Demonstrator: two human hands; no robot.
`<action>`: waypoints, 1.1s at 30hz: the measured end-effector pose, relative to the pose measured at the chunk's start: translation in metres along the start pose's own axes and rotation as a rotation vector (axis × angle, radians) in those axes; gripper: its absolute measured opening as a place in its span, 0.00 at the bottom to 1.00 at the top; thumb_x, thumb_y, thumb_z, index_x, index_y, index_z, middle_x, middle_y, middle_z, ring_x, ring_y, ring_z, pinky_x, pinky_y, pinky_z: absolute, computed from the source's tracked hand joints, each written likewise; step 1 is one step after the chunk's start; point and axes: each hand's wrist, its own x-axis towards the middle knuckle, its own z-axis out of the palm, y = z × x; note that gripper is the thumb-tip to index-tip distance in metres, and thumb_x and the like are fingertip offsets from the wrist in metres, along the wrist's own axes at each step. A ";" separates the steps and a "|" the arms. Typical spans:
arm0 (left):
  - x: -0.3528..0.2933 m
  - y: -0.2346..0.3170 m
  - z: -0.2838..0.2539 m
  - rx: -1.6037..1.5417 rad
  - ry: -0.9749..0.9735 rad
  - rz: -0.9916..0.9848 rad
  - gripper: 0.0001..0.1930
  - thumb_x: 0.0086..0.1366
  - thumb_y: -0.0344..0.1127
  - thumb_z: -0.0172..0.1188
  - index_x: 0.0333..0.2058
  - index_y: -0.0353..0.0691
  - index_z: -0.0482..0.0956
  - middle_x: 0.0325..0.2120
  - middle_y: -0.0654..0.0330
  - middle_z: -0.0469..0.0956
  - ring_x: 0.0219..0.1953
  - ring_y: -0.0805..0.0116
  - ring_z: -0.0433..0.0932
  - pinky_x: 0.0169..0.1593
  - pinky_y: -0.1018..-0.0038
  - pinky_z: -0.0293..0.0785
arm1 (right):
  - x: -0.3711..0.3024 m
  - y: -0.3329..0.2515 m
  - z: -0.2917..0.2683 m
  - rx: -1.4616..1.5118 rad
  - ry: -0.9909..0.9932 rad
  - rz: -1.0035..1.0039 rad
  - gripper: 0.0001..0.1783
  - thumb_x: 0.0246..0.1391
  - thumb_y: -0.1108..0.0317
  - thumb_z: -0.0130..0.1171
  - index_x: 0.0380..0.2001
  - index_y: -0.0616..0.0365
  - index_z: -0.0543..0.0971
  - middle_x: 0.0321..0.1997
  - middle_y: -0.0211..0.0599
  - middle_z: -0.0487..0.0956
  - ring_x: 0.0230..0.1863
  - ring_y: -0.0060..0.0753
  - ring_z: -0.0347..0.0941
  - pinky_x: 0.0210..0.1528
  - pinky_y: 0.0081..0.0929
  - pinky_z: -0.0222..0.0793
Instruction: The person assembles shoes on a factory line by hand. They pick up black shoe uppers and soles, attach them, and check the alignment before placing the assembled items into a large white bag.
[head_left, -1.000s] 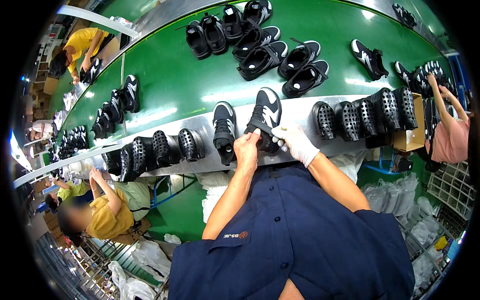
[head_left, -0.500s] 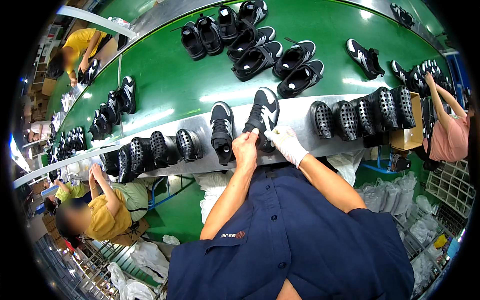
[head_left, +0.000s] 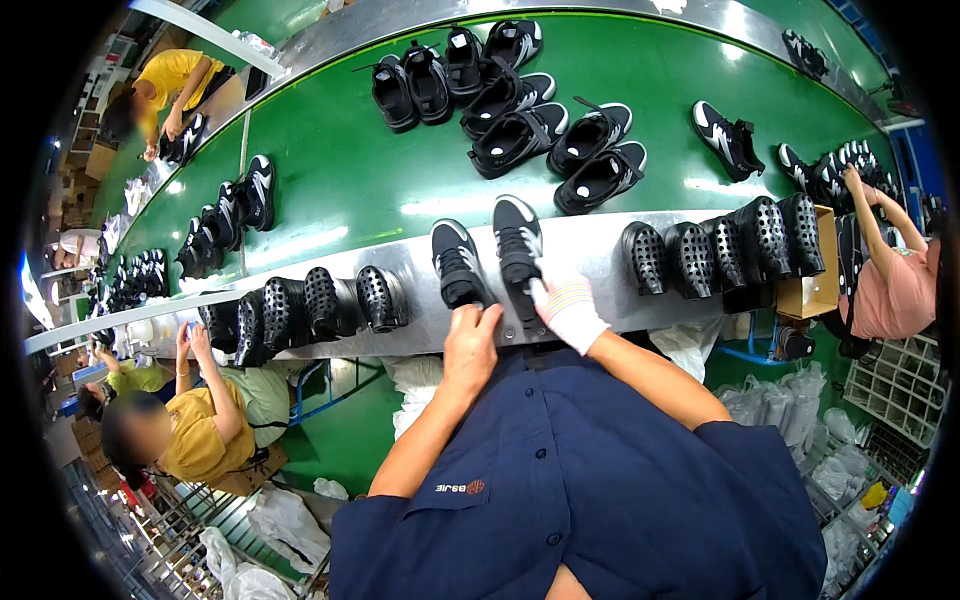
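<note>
Side by side on the metal ledge in front of me stand two black sneakers with grey-white toes, their toes pointing away. My bare left hand is closed at the heel of the left sneaker, thumb and fingers at its collar. My right hand, in a white glove, is closed on the heel end of the right sneaker. The fingertips of both hands are partly hidden behind the shoes and the knuckles.
Black dotted shoe forms line the ledge at left, with more forms at right beside a cardboard box. Several sneakers lie on the green belt. Co-workers sit at left and right.
My left hand has gone from the right sneaker to the heel of the left one. The two sneakers now stand at slightly different angles. My right hand stays at the right sneaker.
</note>
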 end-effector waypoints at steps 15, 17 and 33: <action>0.097 -0.001 -0.083 0.255 -0.041 -0.190 0.15 0.59 0.43 0.74 0.38 0.38 0.85 0.28 0.47 0.84 0.35 0.44 0.81 0.44 0.55 0.78 | 0.172 0.034 -0.061 -0.182 -0.099 0.384 0.34 0.56 0.52 0.58 0.64 0.55 0.70 0.42 0.56 0.85 0.48 0.59 0.84 0.52 0.52 0.78; 0.115 -0.036 -0.111 0.320 -0.014 -0.217 0.16 0.58 0.42 0.75 0.39 0.38 0.85 0.30 0.46 0.85 0.36 0.43 0.82 0.45 0.54 0.78 | 0.184 0.033 -0.051 -0.297 -0.086 0.391 0.24 0.58 0.49 0.59 0.49 0.56 0.78 0.43 0.54 0.86 0.50 0.58 0.84 0.52 0.52 0.79; 0.249 -0.215 -0.189 0.788 -0.644 -0.596 0.26 0.66 0.46 0.66 0.61 0.49 0.76 0.55 0.49 0.81 0.61 0.47 0.76 0.57 0.51 0.79 | 0.197 -0.034 -0.073 0.066 0.095 -0.131 0.41 0.59 0.48 0.62 0.70 0.60 0.68 0.43 0.53 0.84 0.46 0.59 0.82 0.52 0.50 0.77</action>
